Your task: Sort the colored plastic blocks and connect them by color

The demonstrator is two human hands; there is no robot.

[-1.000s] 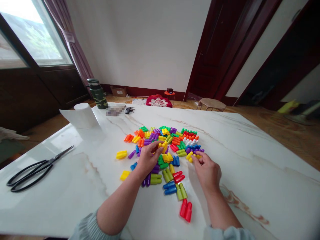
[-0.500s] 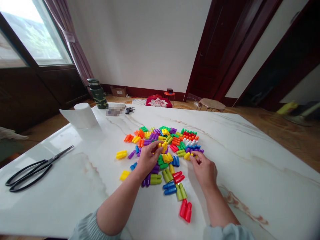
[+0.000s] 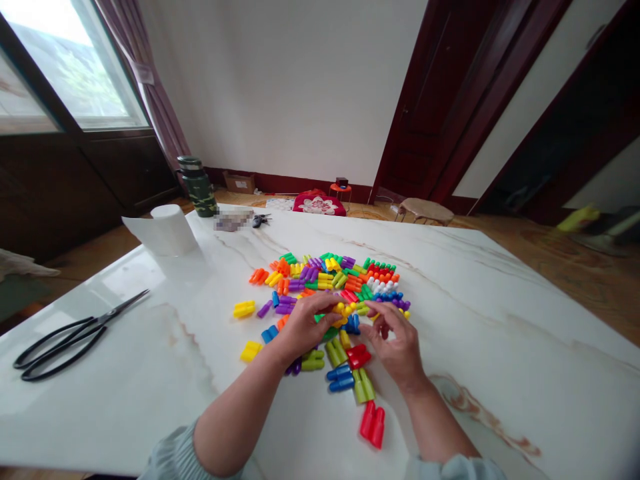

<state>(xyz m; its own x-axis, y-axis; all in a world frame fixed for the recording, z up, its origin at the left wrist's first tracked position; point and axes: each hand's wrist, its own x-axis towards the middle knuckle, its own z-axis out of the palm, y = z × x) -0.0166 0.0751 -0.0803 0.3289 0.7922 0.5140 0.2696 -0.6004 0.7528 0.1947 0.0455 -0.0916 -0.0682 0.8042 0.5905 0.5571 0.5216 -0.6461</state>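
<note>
My left hand (image 3: 314,323) pinches small yellow plastic toy pieces (image 3: 346,309) with rounded knobs above the middle of a colourful pile. Close by on the right, my right hand (image 3: 395,340) has its thumb and index finger apart, with nothing visible between them. Behind its fingers, another yellow piece (image 3: 407,314) shows in part at the front of rows of knobbed pieces, with blue ones (image 3: 387,297) and white ones (image 3: 383,285) behind. Below the hands lie paired finger-shaped pieces: red (image 3: 372,425), blue (image 3: 341,378) and olive green (image 3: 363,386). My left hand hides part of the pile.
Large black-handled scissors (image 3: 83,337) lie on the marbled white table (image 3: 190,413) at the left. A paper roll (image 3: 174,230), a camouflage flask (image 3: 199,188) and a small black tool (image 3: 261,220) stand or lie farther back. A stool (image 3: 425,210) is beyond the table.
My right hand has let go of a yellow piece by the rows and moved left and nearer, its fingers parting. My left hand has shifted right and slightly down with its yellow pieces.
</note>
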